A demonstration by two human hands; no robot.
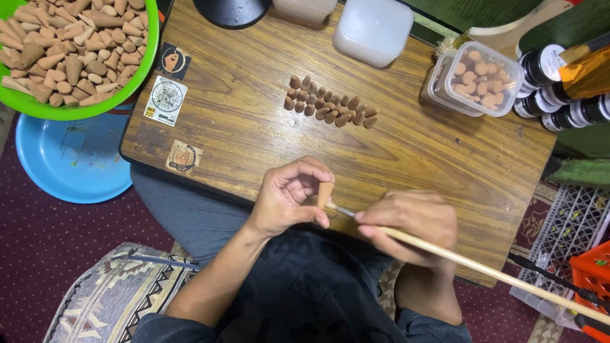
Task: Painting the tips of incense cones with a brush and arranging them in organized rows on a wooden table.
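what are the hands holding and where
Left hand pinches a brown cone by its sides; right hand grips a long wooden stick near its thin tip.

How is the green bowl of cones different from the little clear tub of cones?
The green bowl is big, round and open, heaped with many cones; the clear tub is small, squarish and holds far fewer. The bowl sits at the table's far left corner, hanging over its edge; the tub sits at the far right, stacked on another tub. The bowl's cones look brownish, the tub's more orange. Both hold small clay-coloured cones.
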